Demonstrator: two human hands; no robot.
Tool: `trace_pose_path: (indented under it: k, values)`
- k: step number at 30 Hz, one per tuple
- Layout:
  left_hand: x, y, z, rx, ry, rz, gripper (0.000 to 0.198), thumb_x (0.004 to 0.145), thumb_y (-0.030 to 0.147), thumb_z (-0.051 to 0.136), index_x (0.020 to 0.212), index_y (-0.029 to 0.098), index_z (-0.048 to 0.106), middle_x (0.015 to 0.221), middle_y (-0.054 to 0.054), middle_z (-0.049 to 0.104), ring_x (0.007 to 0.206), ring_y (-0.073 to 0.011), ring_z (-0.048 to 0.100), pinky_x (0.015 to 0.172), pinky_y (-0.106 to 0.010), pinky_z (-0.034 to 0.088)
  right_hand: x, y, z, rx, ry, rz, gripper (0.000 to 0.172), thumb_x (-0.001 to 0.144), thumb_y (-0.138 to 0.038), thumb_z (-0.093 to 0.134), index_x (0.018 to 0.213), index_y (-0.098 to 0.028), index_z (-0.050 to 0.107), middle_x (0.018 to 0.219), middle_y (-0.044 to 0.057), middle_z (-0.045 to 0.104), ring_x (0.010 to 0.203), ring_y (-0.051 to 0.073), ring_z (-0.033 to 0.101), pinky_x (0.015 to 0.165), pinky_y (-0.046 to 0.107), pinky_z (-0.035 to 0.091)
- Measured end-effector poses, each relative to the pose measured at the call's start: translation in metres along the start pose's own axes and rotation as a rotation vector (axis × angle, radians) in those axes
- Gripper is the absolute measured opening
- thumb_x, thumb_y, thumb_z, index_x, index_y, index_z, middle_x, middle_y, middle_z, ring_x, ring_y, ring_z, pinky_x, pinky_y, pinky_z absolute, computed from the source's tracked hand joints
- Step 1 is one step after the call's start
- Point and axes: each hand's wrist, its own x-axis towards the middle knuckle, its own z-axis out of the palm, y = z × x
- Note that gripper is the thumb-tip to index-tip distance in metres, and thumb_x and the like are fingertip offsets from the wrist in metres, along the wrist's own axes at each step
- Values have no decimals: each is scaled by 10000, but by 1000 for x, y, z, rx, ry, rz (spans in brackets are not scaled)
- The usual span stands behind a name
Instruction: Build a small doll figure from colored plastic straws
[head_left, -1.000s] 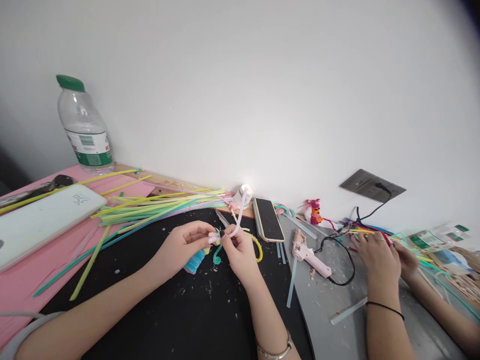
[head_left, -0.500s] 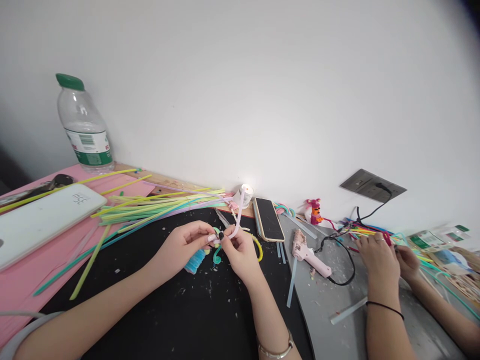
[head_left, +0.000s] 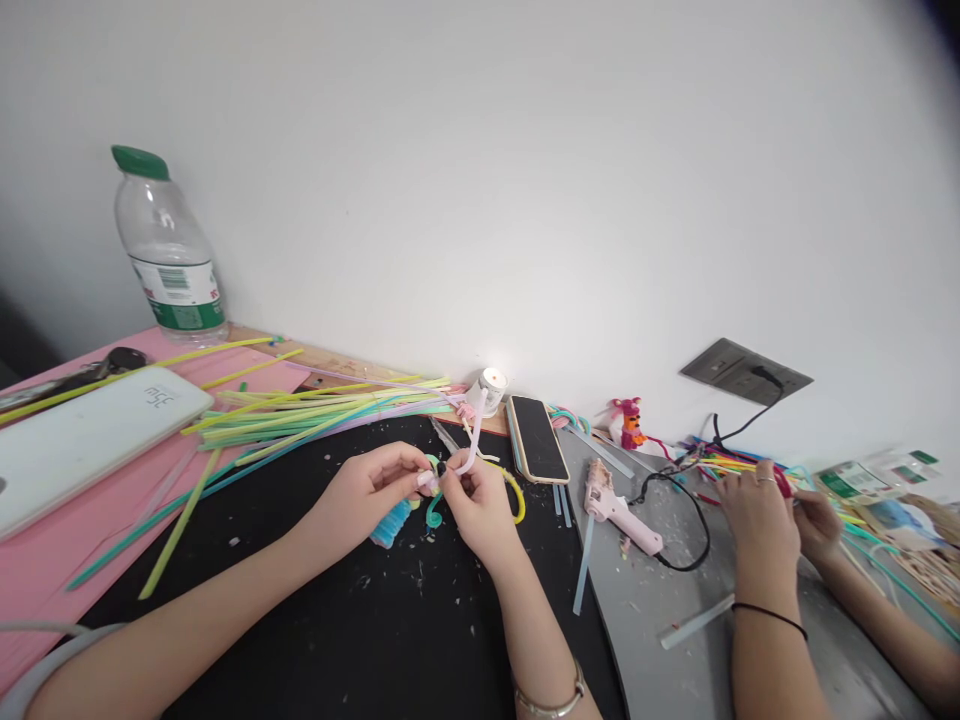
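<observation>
My left hand (head_left: 367, 495) and my right hand (head_left: 476, 505) meet over a black mat (head_left: 315, 610), fingers pinched together on a curved pale pink straw piece (head_left: 474, 440) that rises toward a small lit candle (head_left: 491, 385). A teal curled straw piece (head_left: 433, 510) hangs under my fingers. A blue ribbed piece (head_left: 390, 522) lies just below my left hand, and a yellow curved straw (head_left: 517, 495) lies by my right hand.
Several long green, yellow and blue straws (head_left: 300, 410) lie at the left. A water bottle (head_left: 166, 250), a white tablet (head_left: 82, 430), a phone (head_left: 536, 437) and a pink glue gun (head_left: 619, 505) are there too. Another person's hands (head_left: 761, 520) work straws at the right.
My hands have barely moved; the pink straw's top has dipped slightly lower by the candle. The other person's hands shifted a little to the right.
</observation>
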Motion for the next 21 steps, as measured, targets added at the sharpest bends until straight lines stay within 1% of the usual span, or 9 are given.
trace_pose_path:
  k: [5,11,17,21]
  values:
    - [0,1,1,15,11,-2,129,785,296,637,847,187,608,823,-12,671,750,-158,647,713,-280,524,0,-2,-1,-7,12,0,155,806,-229,493,666,-193,436,555,-67,350,483,78,309,460,195,249]
    - [-1,-2,0,30,50,-4,168,784,331,631,867,187,608,862,-40,702,806,-196,672,739,-317,545,-2,-4,0,10,-1,-9,152,829,-237,476,685,-189,457,598,-38,432,504,83,337,474,203,279]
    - [0,-6,0,22,50,0,157,792,319,625,876,188,610,878,-42,708,838,-197,676,761,-312,547,-1,-2,1,-74,38,-26,139,812,-225,487,681,-195,452,568,-51,386,495,86,343,471,201,279]
    - [-1,-8,0,28,43,7,152,800,314,619,883,187,606,882,-42,705,845,-198,673,772,-319,544,-1,-3,3,-132,31,-51,147,839,-222,473,695,-193,482,576,-39,450,509,99,387,492,210,304]
